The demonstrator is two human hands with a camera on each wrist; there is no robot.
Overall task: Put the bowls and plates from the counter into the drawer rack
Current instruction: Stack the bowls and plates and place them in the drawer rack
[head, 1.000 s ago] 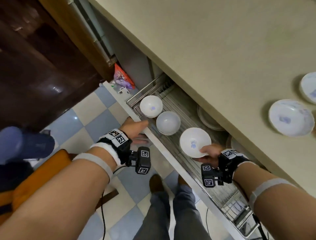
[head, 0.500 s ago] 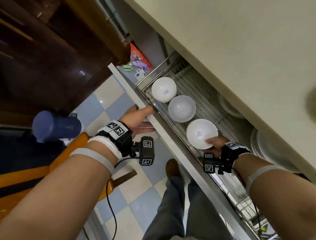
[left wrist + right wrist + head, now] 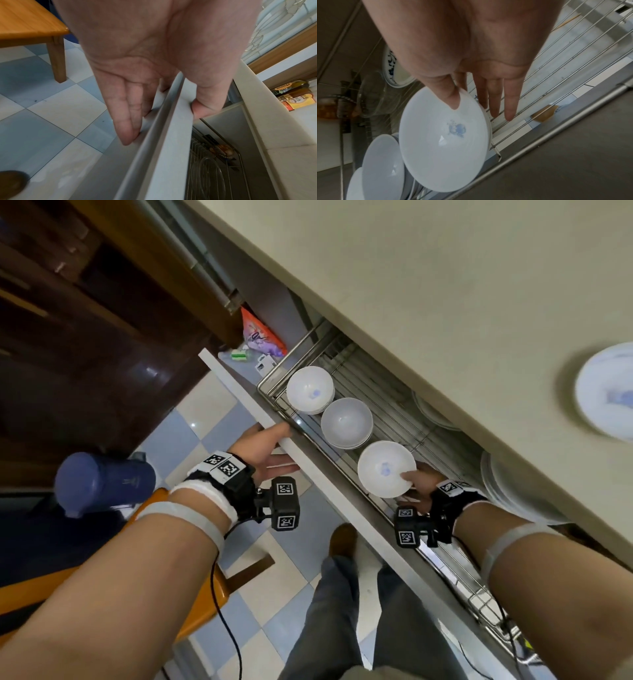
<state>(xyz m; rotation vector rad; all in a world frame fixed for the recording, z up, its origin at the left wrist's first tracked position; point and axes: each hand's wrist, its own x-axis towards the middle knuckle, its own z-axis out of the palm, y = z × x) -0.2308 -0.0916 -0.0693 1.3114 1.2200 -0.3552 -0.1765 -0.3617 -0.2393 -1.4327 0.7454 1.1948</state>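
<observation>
My right hand (image 3: 420, 486) holds a white bowl with a blue mark (image 3: 386, 468) by its near rim, thumb on the inside, index finger behind the rim, the other fingers (image 3: 510, 105) straight behind it over the wires; the bowl sits low over the drawer rack (image 3: 394, 419), right beside the middle bowl (image 3: 346, 422), and I cannot tell whether it touches the wires; a third bowl (image 3: 310, 390) stands at the far end of the same row. My left hand (image 3: 263, 448) grips the top edge of the drawer front (image 3: 308, 460), thumb (image 3: 204, 109) hooked inside, fingers flat on the outer face. A white plate (image 3: 604, 392) lies on the counter (image 3: 428, 268); more plates (image 3: 507, 491) stand in the rack under the counter's edge.
</observation>
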